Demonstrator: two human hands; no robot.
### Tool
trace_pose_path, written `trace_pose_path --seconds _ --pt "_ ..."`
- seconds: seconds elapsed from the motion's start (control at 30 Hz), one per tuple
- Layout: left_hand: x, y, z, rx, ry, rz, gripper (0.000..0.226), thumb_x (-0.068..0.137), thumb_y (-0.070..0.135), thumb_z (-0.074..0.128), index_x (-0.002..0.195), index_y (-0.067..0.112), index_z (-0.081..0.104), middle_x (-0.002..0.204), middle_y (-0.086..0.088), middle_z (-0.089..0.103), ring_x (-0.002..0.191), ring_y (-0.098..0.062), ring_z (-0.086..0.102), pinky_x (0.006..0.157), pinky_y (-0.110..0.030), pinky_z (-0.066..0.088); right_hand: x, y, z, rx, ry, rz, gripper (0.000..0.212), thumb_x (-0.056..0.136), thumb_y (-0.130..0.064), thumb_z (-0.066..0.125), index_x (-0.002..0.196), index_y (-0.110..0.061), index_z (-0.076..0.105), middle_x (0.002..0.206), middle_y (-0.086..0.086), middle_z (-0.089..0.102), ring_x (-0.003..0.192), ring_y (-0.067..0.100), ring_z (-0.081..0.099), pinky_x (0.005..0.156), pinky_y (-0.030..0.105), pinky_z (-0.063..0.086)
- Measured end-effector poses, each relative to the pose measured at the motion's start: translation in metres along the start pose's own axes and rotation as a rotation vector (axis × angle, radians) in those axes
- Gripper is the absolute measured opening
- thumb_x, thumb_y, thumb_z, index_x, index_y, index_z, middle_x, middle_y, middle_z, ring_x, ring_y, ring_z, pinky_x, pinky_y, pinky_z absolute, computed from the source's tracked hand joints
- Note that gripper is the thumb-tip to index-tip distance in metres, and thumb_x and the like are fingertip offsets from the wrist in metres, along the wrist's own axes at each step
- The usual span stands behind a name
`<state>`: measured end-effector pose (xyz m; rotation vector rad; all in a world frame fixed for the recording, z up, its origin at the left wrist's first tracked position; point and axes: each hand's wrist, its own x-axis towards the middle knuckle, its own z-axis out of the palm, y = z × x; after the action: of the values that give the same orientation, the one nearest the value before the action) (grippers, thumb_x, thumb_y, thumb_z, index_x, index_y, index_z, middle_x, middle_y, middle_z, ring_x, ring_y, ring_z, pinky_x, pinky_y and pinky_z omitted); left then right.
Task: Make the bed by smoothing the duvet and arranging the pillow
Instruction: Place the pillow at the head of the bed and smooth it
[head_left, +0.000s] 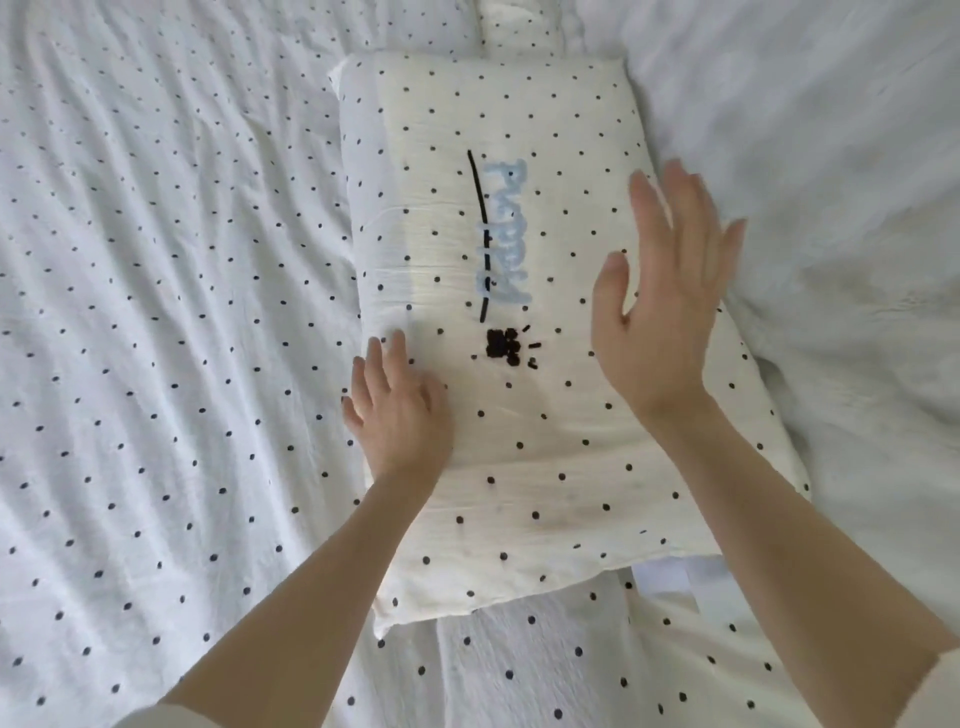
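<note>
A cream pillow (519, 457) with black dots, pale blue lettering and a black embroidered mark lies lengthwise in the middle of the view. It rests on a white dotted sheet (156, 322). My left hand (400, 410) lies flat on the pillow's left edge, fingers spread. Above the pillow's right side my right hand (660, 296) hovers, open and blurred, holding nothing. A plain white duvet (841, 182) is bunched along the right, touching the pillow's right edge.
A second dotted pillow edge (415, 26) shows at the top, beyond the cream pillow. A small white tag (670, 579) sticks out under the pillow's near right corner. The sheet is wrinkled across the left half.
</note>
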<state>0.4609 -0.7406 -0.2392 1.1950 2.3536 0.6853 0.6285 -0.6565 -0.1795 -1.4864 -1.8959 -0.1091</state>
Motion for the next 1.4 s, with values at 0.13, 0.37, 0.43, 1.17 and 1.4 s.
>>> trace_pose_path --seconds 0.13,0.37,0.43,1.17,1.4 --pt "0.027 0.02 0.012 0.254 -0.165 0.195 0.054 0.096 0.037 0.032 0.147 0.033 0.014 0.159 0.0 0.002 0.147 -0.027 -0.002 0.115 -0.053 0.011 -0.068 0.072 0.021 -0.457 -0.846 0.226 0.062 0.091 -0.042 0.005 0.15 -0.024 0.011 0.16 0.006 0.01 0.146 0.029 0.008 0.116 0.056 0.006" --pt "0.078 0.035 -0.007 0.164 -0.062 0.129 0.039 0.093 0.031 0.045 0.131 0.02 0.048 0.135 -0.005 0.043 0.125 -0.028 0.036 0.101 -0.042 0.034 0.077 0.024 0.024 -0.117 -0.368 0.19 0.044 0.095 -0.029 0.037 0.137 -0.019 0.045 0.145 0.006 0.042 0.136 0.028 0.034 0.113 0.057 0.012" --pt "0.101 0.037 -0.012 0.005 -0.064 0.106 0.04 0.096 0.026 0.041 0.136 0.019 0.044 0.141 -0.005 0.039 0.129 -0.027 0.034 0.105 -0.045 0.035 0.109 -0.002 0.032 0.047 -0.02 0.13 0.049 0.093 -0.026 0.035 0.141 -0.017 0.04 0.149 0.01 0.036 0.138 0.029 0.032 0.113 0.054 0.014" --pt "0.207 0.054 0.028 0.392 -0.229 0.158 0.065 0.089 0.067 0.029 0.146 0.047 0.005 0.159 0.012 -0.012 0.147 -0.025 -0.006 0.114 -0.053 0.011 0.118 0.063 0.163 -0.281 -0.781 0.174 0.051 0.097 -0.037 0.025 0.146 -0.022 0.022 0.158 0.004 0.013 0.145 0.024 0.008 0.116 0.055 0.006" --pt "0.226 0.036 0.009 0.275 -0.224 0.174 0.048 0.098 0.046 0.028 0.145 0.042 0.021 0.156 0.017 0.019 0.143 -0.017 0.013 0.108 -0.049 0.023 0.177 -0.009 0.174 -0.049 -0.107 -0.076 0.057 0.095 -0.031 0.026 0.15 -0.025 0.014 0.159 0.003 0.009 0.146 0.027 0.012 0.114 0.054 -0.001"
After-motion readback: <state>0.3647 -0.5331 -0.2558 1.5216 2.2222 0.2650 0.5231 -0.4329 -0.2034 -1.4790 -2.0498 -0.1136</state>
